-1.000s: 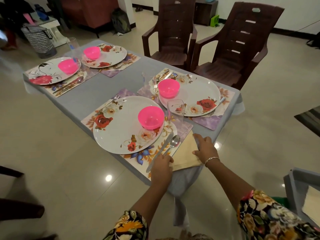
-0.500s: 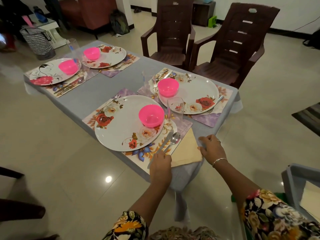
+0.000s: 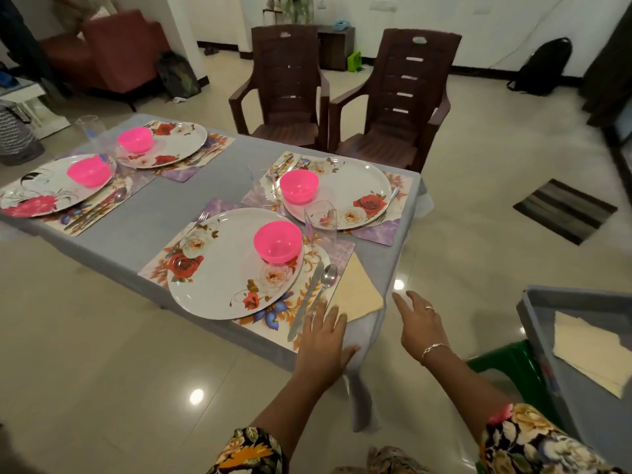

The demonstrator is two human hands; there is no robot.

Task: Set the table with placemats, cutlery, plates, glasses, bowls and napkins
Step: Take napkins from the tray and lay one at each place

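Note:
A cream napkin [image 3: 355,294] lies on the near corner of the grey-clothed table [image 3: 219,179], beside a knife [image 3: 307,299] and spoon [image 3: 328,278] on a floral placemat [image 3: 273,316]. On that mat stand a flowered plate [image 3: 219,268] with a pink bowl [image 3: 277,241], and a glass [image 3: 320,220] behind. My left hand [image 3: 323,336] lies flat, fingers straight, its fingertips at the napkin's near edge. My right hand [image 3: 419,319] hovers just off the table corner, fingers spread, holding nothing. Three more settings with plates and pink bowls fill the table.
A grey bin [image 3: 581,357] at the right holds more cream napkins [image 3: 591,354] and rests on a green stool [image 3: 506,371]. Two brown plastic chairs [image 3: 393,107] stand behind the table. A striped mat [image 3: 564,210] lies on the tiled floor at right.
Both hands have drawn back from the napkin: the right hand has lifted off it and moved right of the table corner, and the left hand has opened flat at its near edge.

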